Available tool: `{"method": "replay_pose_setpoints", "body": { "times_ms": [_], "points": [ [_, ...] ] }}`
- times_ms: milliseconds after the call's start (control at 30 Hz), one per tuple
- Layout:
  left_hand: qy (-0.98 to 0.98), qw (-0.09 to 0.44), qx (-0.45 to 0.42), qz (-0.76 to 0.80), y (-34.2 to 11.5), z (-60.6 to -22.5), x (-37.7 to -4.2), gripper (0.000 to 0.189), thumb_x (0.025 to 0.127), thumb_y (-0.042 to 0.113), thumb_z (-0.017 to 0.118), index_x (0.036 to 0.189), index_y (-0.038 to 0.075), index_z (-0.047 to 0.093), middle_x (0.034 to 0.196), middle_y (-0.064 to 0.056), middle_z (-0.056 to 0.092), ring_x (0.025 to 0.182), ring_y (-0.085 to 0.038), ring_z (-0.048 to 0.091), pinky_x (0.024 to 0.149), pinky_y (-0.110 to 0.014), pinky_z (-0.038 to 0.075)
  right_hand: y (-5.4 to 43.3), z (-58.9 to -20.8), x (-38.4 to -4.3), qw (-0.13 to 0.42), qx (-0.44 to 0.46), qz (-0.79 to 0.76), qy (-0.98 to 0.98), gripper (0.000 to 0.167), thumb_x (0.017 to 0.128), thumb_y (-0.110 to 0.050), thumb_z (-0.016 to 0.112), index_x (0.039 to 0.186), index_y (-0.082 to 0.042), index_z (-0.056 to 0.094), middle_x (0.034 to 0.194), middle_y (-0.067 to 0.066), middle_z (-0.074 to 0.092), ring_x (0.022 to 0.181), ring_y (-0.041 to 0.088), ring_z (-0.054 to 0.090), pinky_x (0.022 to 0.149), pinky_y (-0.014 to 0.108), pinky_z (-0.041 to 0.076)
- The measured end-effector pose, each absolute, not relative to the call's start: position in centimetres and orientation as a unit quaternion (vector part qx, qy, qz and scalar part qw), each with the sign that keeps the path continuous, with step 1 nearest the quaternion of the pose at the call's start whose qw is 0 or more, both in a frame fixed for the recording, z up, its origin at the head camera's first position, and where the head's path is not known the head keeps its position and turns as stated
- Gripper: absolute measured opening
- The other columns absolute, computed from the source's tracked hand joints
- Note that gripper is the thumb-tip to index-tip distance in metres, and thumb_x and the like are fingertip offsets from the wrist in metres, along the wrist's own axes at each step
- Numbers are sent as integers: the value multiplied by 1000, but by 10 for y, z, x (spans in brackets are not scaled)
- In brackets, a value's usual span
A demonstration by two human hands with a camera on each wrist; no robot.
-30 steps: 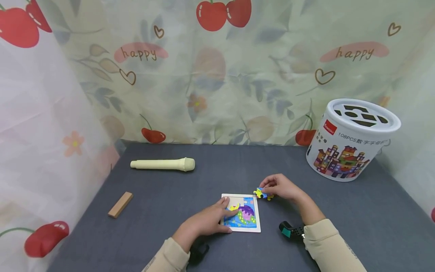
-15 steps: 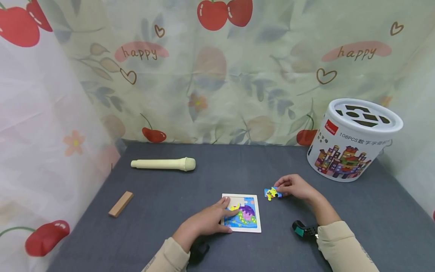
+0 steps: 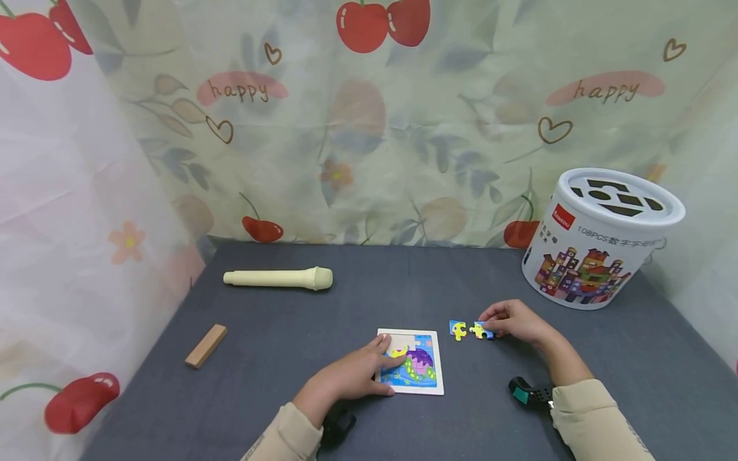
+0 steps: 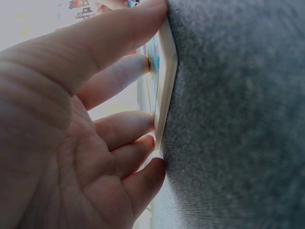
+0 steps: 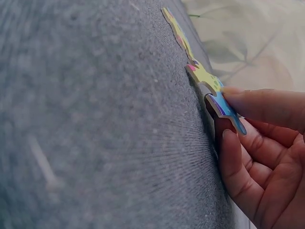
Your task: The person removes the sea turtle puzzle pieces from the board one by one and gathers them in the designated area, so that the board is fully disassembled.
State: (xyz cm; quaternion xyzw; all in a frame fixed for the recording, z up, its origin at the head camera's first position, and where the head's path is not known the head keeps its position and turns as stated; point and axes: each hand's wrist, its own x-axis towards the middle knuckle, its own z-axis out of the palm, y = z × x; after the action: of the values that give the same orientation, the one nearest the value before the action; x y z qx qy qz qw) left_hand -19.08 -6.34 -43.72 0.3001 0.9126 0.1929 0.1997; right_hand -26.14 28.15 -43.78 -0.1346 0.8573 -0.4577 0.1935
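Our hands work well apart: the left hand [image 3: 360, 371] lies over the left side of the tray [image 3: 440, 365], its fingers and thumb spread and touching it, while the right hand [image 3: 515, 319] pinches one piece [image 3: 480, 330] between thumb and fingers. From the right wrist we see the gripped end of that piece tipped up, with a finger beneath it. Just to its left, a second piece [image 3: 458, 330] lies on the counter [image 3: 277, 346], a narrow gap between the two as seen from the head. Both are to the right of the tray, near its far corner.

Inside the tray sits a partly filled puzzle [image 3: 422, 365], and we see bare backing at its far left, beside our fingertips. Our left hand gets in the way of the puzzle's left edge, so we cannot tell all that lies under it.

Around us, a cream microphone [image 3: 278, 278] lies at the back left, with a wooden block [image 3: 206, 346] nearer and further left. A white bucket [image 3: 599, 243] stands at the back right, beyond our right hand, before a printed cloth [image 3: 403, 147].
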Motion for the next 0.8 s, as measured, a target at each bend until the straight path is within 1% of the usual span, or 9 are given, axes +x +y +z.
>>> {"method": "replay_pose_setpoints", "body": {
  "times_ms": [233, 467, 800],
  "points": [
    [912, 197, 301, 195, -63, -438, -190, 59, 85, 33, 67, 139, 26, 45, 155, -13, 20, 144, -28, 15, 112, -45, 28, 281, -440, -261, 172, -126, -436, 874, 27, 89, -16, 62, 104, 7, 65, 88, 5, 64, 72, 6, 53, 64, 26, 49],
    [912, 204, 297, 198, -63, -438, -190, 59, 85, 33, 67, 139, 26, 44, 155, -12, 19, 145, -27, 15, 112, -45, 28, 278, -440, -259, 155, -121, -426, 883, 23, 88, -14, 63, 99, 6, 65, 88, 8, 64, 70, 8, 50, 61, 25, 45],
    [911, 201, 301, 196, -63, -437, -190, 59, 86, 33, 66, 139, 26, 44, 155, -13, 19, 145, -27, 14, 112, -45, 27, 278, -442, -260, 155, -118, -426, 883, 25, 88, -15, 64, 101, 6, 64, 90, 9, 64, 74, 9, 51, 64, 25, 45]
  ]
}}
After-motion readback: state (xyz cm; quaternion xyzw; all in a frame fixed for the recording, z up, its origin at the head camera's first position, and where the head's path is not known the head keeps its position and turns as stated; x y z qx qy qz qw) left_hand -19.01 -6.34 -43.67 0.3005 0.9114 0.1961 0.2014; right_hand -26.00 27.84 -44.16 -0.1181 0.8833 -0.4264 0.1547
